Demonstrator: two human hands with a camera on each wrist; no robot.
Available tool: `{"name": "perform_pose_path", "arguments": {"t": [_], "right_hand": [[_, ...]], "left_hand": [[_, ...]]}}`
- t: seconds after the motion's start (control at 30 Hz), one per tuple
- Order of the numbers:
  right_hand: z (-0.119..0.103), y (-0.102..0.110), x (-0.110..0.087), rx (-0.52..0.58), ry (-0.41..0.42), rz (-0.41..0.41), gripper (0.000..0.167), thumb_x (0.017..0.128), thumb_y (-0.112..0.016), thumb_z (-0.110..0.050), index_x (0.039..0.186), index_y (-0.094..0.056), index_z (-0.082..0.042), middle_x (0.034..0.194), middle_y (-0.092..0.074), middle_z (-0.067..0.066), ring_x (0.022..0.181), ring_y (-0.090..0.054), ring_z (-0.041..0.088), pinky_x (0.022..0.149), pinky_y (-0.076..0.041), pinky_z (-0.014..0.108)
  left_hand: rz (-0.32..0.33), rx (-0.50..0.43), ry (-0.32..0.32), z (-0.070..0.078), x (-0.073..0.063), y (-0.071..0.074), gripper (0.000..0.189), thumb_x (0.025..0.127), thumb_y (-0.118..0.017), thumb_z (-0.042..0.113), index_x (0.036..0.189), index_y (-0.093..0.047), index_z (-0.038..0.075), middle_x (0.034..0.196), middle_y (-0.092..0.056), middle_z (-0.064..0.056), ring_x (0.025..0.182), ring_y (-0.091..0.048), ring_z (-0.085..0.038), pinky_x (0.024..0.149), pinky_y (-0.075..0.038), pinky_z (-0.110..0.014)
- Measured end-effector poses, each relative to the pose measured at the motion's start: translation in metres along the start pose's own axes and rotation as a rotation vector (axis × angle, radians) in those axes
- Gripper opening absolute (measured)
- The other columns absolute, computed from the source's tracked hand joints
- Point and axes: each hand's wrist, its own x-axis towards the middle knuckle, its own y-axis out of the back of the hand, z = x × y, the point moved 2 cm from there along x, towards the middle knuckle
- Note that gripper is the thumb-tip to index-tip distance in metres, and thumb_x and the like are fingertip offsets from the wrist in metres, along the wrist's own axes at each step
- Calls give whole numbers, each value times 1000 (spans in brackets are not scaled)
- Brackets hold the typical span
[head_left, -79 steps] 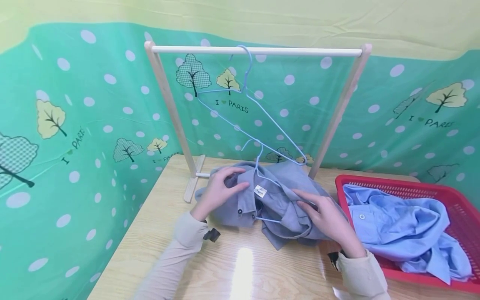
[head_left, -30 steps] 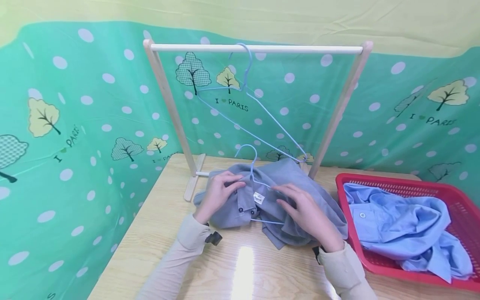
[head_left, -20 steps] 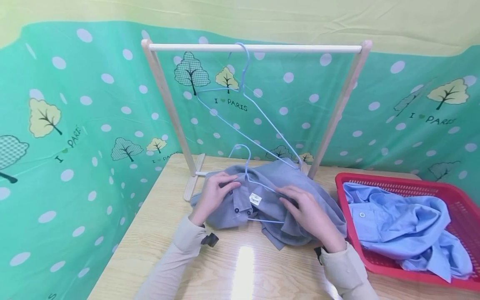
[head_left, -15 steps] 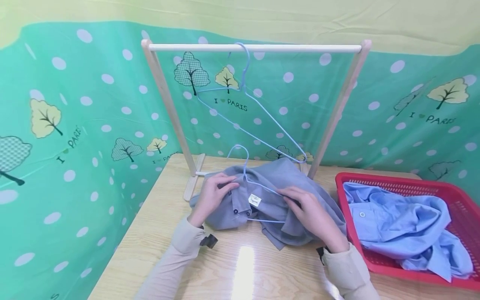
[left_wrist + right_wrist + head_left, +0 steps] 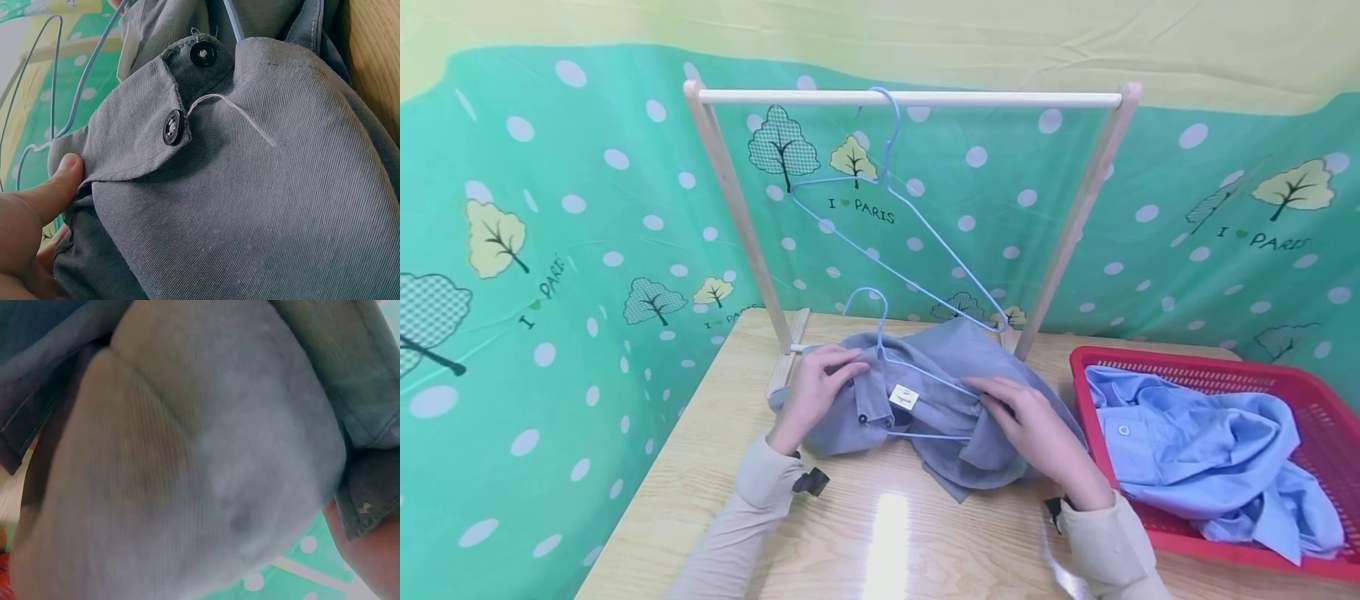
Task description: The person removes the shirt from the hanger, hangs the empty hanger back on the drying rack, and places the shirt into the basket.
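A grey-blue shirt (image 5: 955, 342) lies bunched on the table with a blue wire hanger (image 5: 882, 321) inside its neck, hook standing up out of the collar. My left hand (image 5: 812, 390) pinches the left side of the collar between thumb and fingers. In the left wrist view the thumb (image 5: 53, 190) presses the collar flap, beside black buttons (image 5: 173, 128) and a loose thread. My right hand (image 5: 1037, 421) pinches the shirt's right neck edge at the hanger's sloping arm. Cloth (image 5: 187, 456) fills most of the right wrist view, hiding the fingertips.
A wooden rack (image 5: 910, 98) stands behind the shirt, with a second blue hanger (image 5: 891, 137) on its bar, bare of clothing. At right, a red basket (image 5: 1180, 360) holds a light blue shirt (image 5: 1195, 442). Patterned green cloth (image 5: 625, 208) surrounds the wooden table (image 5: 700, 467).
The collar and the hanger's hook have shifted left with my left hand. My right hand first came in toward the collar, then slid back right along the hanger's arm.
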Motion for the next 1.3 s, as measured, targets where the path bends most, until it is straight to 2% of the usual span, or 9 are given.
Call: {"name": "perform_pose_path", "arguments": {"t": [0.3,0.47,0.7,0.77,0.83,0.93,1.0,1.13,1.3], "right_hand": [[5,4,-5,-4,16,-38,44,94,-59,7,134,-62,-11,128,-67,5,122,-61,26,102,-52,48],[7,7,-8,-11,20,-37,47,92,-58,11,134,-62,-11,128,-67,6,121,-61,25,102,-51,48],[9,9,-10,-19,5,-41,51,92,-55,14,134,-62,-13,128,-67,6,124,-60,28,105,-47,49],[10,9,-10,-15,4,-38,52,91,-55,15,135,-62,-13,129,-67,6,125,-59,29,107,-47,45],[10,10,-11,-12,6,-33,53,91,-55,15,134,-62,-14,129,-67,5,125,-59,29,110,-46,33],[10,11,-12,-7,14,-24,52,91,-55,15,134,-63,-14,130,-67,5,126,-59,29,111,-39,15],[10,12,-12,-12,21,-17,51,91,-56,15,133,-63,-13,130,-67,5,125,-59,29,110,-35,10],[9,11,-11,-16,17,-1,48,91,-57,13,133,-63,-11,129,-67,6,124,-60,28,110,-41,17],[6,9,-7,-10,-5,39,40,93,-61,4,130,-64,-10,125,-69,6,120,-63,25,104,-51,39]], "left_hand": [[28,-41,-20,-2,-3,3,24,84,-78,13,107,-76,6,93,-74,-10,80,-65,-21,67,-54,-17],[47,-25,2,-2,-3,4,23,85,-76,6,107,-75,0,96,-74,-16,86,-68,-28,74,-57,-17],[94,-49,-27,23,-5,13,20,85,-73,-3,105,-74,-5,91,-72,-20,82,-67,-29,72,-56,-15],[111,-57,-50,30,-6,14,19,85,-73,-4,104,-74,-6,89,-72,-20,80,-66,-26,71,-55,-14],[142,-63,-64,32,-7,15,18,84,-73,-5,102,-74,-6,88,-71,-20,79,-65,-24,71,-55,-14],[191,-67,-82,31,-7,15,17,82,-74,-7,100,-74,-8,85,-71,-21,78,-64,-24,72,-54,-13],[209,-65,-92,29,-7,15,17,81,-75,-7,99,-74,-8,84,-71,-22,78,-64,-26,72,-54,-14],[201,-76,-110,28,-6,14,17,81,-74,-8,99,-74,-9,84,-70,-23,77,-64,-30,71,-54,-15],[197,-85,-102,28,-6,13,17,81,-74,-9,98,-74,-9,84,-71,-22,78,-65,-32,73,-55,-15]]}}
